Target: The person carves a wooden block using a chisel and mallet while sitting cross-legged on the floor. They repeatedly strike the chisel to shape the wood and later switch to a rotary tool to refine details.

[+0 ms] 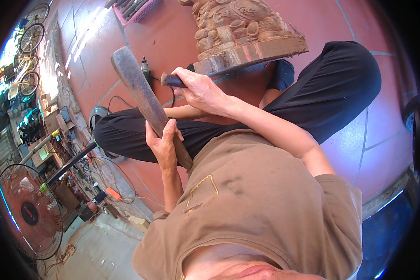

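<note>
My left hand (165, 143) is closed round the lower part of a long, worn wooden club (142, 88), which slants up and away to the left. The club's narrow end rests near my shirt. Farther up and to the right, my right hand (201, 92) grips a short tool (171, 80) with a dark handle and a tan end; its other end is hidden by the hand. Beyond that hand stands a carved wooden sculpture (245, 28) on a thick wooden base, with neither hand touching it.
I sit cross-legged on red floor tiles (158, 35). A green and black power tool (146, 67) with a cord stands beyond my left knee. A pink basket (136, 14) of tools lies at the far left. A standing fan (30, 212), cables and clutter line the left side.
</note>
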A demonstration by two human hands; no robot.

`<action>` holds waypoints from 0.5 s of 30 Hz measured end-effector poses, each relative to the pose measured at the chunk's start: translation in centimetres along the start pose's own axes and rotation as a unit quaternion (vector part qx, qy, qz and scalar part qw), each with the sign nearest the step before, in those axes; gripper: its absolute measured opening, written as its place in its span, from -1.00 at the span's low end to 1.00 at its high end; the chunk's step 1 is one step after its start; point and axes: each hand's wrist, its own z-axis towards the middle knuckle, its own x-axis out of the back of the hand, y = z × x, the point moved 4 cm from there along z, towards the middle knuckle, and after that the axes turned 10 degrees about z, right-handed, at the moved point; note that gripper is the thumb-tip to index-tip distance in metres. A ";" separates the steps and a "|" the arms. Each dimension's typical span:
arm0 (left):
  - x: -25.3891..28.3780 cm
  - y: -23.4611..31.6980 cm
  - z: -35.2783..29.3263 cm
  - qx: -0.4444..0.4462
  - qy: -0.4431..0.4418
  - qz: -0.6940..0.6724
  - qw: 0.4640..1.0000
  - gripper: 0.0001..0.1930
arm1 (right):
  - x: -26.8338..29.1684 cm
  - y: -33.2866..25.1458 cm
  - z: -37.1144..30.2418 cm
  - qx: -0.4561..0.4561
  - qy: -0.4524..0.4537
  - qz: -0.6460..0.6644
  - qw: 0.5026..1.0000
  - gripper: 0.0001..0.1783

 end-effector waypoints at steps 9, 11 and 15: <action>0.0 0.1 0.2 0.007 0.000 -0.014 1.000 -0.55 | 0.9 -0.6 1.3 0.029 0.043 -0.006 0.999 -0.57; -0.3 0.0 0.3 0.012 -0.007 -0.016 1.000 -0.54 | 1.1 -1.0 1.4 0.034 0.039 -0.024 0.998 -0.57; -0.7 0.1 0.4 0.020 -0.015 -0.006 1.000 -0.53 | 1.7 -1.2 1.5 0.059 0.047 -0.067 0.995 -0.58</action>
